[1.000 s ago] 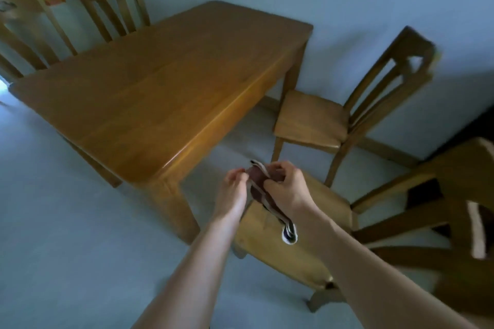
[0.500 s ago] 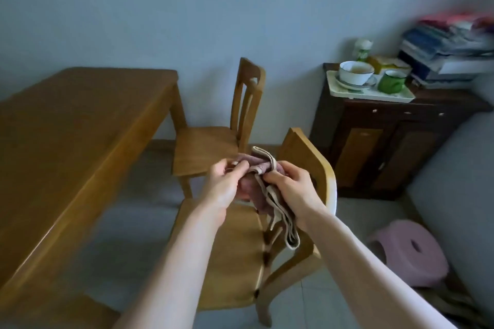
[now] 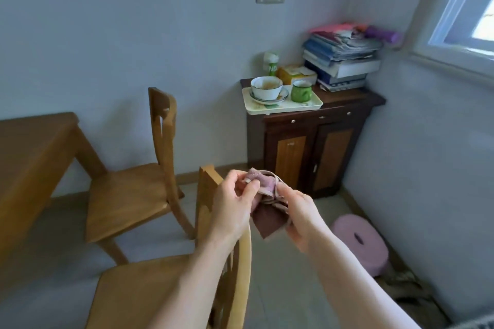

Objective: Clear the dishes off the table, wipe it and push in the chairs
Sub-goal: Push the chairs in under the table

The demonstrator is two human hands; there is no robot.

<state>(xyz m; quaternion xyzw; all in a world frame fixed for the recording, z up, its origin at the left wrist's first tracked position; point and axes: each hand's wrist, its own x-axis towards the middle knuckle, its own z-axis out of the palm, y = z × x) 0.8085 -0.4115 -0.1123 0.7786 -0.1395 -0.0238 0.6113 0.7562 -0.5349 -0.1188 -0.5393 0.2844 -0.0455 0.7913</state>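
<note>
A bunched pink-and-brown cloth [image 3: 263, 203] with pale edging is pinched between the left hand [image 3: 232, 211] and right hand [image 3: 299, 215], above the near chair [image 3: 171, 288]. The tabletop [image 3: 29, 147] is cut off at left.

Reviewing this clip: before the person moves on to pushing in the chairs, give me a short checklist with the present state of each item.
1. Dishes off the table: the bowl and green mug sit on a tray on the cabinet; ok.
2. Table fully clear and wiped: only a corner shows; cannot tell.
3. Hands free for chairs: left hand and right hand both hold the cloth; not ok.
4. Far chair pushed in: seat stands clear of the table; not ok.
5. Near chair pushed in: seat stands clear of the table; not ok.
</note>
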